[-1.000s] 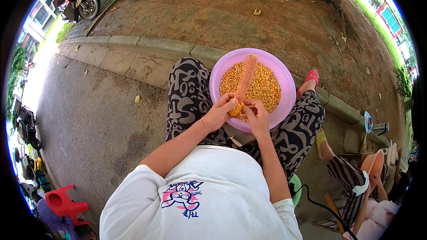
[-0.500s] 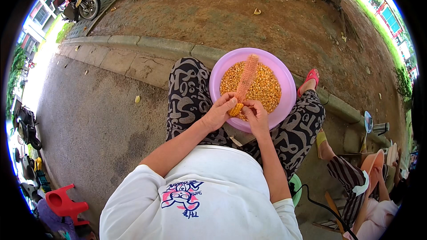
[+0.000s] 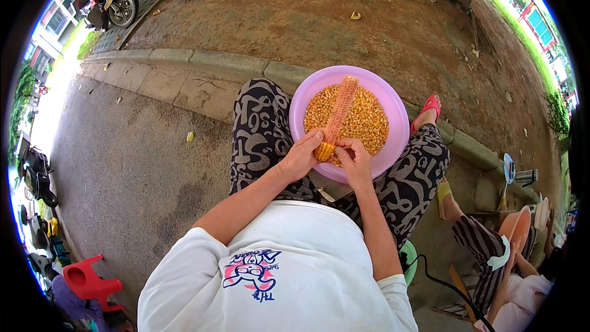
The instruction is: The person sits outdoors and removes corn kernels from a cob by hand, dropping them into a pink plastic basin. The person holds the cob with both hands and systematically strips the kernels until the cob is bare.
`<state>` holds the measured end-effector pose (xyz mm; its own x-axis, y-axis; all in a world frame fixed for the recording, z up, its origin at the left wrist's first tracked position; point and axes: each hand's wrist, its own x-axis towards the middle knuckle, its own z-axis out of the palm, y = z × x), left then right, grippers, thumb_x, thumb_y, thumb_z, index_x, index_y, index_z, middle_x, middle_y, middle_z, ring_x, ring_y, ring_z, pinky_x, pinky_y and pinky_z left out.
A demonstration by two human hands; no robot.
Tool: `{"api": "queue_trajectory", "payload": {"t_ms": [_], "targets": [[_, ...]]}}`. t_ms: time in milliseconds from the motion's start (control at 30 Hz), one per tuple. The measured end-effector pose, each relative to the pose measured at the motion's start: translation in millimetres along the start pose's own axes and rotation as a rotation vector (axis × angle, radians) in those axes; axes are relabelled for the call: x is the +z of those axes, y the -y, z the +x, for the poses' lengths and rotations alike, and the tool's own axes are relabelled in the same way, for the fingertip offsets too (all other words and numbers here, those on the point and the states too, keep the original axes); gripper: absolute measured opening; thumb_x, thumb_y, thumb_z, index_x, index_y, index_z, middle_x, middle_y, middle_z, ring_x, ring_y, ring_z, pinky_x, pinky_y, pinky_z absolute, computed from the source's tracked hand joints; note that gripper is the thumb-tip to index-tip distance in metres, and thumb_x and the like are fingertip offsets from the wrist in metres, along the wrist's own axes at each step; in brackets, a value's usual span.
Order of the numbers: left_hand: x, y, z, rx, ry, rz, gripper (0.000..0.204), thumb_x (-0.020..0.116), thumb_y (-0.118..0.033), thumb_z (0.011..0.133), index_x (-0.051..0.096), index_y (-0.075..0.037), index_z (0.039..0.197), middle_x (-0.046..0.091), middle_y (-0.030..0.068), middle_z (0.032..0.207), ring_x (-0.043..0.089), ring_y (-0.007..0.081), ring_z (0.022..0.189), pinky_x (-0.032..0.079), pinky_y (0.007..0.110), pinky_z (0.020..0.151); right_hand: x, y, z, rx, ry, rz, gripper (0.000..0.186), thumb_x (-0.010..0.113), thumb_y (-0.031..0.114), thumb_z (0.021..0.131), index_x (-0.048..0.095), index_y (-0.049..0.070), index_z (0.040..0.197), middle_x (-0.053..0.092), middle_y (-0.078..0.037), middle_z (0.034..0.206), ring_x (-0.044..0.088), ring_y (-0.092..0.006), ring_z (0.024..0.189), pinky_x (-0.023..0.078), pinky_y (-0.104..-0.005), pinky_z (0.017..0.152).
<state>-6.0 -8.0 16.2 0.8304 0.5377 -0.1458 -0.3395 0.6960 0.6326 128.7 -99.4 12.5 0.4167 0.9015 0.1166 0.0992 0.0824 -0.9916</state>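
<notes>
A corn cob (image 3: 340, 107), mostly bare pink with yellow kernels left at the near end, is held upward over a pink basin (image 3: 394, 154) of loose yellow kernels (image 3: 369, 120) on my lap. My left hand (image 3: 301, 154) is closed round the lower part of the cob. My right hand (image 3: 354, 161) has its fingers curled at the kernelled end, thumb against it, just right of the left hand.
A co-worker (image 3: 516, 295) sits at lower right with an orange basin (image 3: 515, 224). A red stool (image 3: 91, 280) stands at lower left. Motorbikes (image 3: 110, 1) are parked at the left. A concrete kerb (image 3: 184, 55) borders dirt ground ahead.
My fingers at the cob's lower end have shifted slightly, and the cob has turned a little. The co-worker's hands at the right have moved.
</notes>
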Motion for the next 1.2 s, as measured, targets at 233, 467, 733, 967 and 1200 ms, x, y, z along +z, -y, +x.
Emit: {"api": "queue_trajectory", "payload": {"t_ms": [233, 467, 733, 967, 1200], "targets": [[3, 1, 0, 0.017, -0.014, -0.008, 0.032, 0.034, -0.023, 0.1, 0.043, -0.002, 0.122, 0.051, 0.0084, 0.115, 0.051, 0.0177, 0.104, 0.042, 0.033, 0.094, 0, 8, 0, -0.018, 0.032, 0.006, 0.011, 0.058, 0.001, 0.084, 0.056, -0.003, 0.095, 0.052, -0.006, 0.092, 0.057, -0.0117, 0.075, 0.052, -0.0243, 0.065], [5, 0, -1, 0.042, -0.008, 0.012, 0.031, 0.035, -0.022, 0.099, 0.043, -0.002, 0.122, 0.052, 0.0086, 0.115, 0.052, 0.0171, 0.105, 0.042, 0.032, 0.094, 1, 5, 0, 0.019, 0.062, 0.112, 0.012, 0.059, 0.002, 0.084, 0.054, -0.003, 0.094, 0.048, -0.007, 0.094, 0.058, -0.0129, 0.076, 0.054, -0.0254, 0.066], [1, 4, -1, 0.057, 0.005, 0.172, 0.037, 0.051, -0.021, 0.094, 0.04, -0.003, 0.125, 0.05, 0.0043, 0.114, 0.049, 0.0122, 0.105, 0.041, 0.028, 0.092, 2, 7, 0, 0.0, 0.056, 0.127, 0.009, 0.059, 0.0, 0.084, 0.053, -0.003, 0.091, 0.049, -0.007, 0.095, 0.059, -0.0136, 0.077, 0.054, -0.0254, 0.066], [1, 4, -1, 0.061, -0.004, 0.251, 0.043, 0.056, -0.018, 0.091, 0.038, -0.002, 0.127, 0.049, 0.0036, 0.112, 0.048, 0.0101, 0.102, 0.041, 0.025, 0.089, 1, 18, -1, -0.109, 0.046, -0.065, 0.007, 0.057, 0.001, 0.085, 0.054, -0.004, 0.087, 0.052, -0.009, 0.094, 0.06, -0.0144, 0.075, 0.053, -0.0251, 0.063], [3, 4, -3, 0.088, -0.017, 0.339, 0.043, 0.056, -0.015, 0.091, 0.035, -0.002, 0.126, 0.048, 0.0046, 0.111, 0.047, 0.0099, 0.101, 0.041, 0.024, 0.088, 1, 18, 0, -0.244, 0.024, -0.229, 0.009, 0.055, 0.004, 0.087, 0.053, -0.005, 0.087, 0.052, -0.012, 0.09, 0.058, -0.0166, 0.069, 0.05, -0.0259, 0.059]]}}
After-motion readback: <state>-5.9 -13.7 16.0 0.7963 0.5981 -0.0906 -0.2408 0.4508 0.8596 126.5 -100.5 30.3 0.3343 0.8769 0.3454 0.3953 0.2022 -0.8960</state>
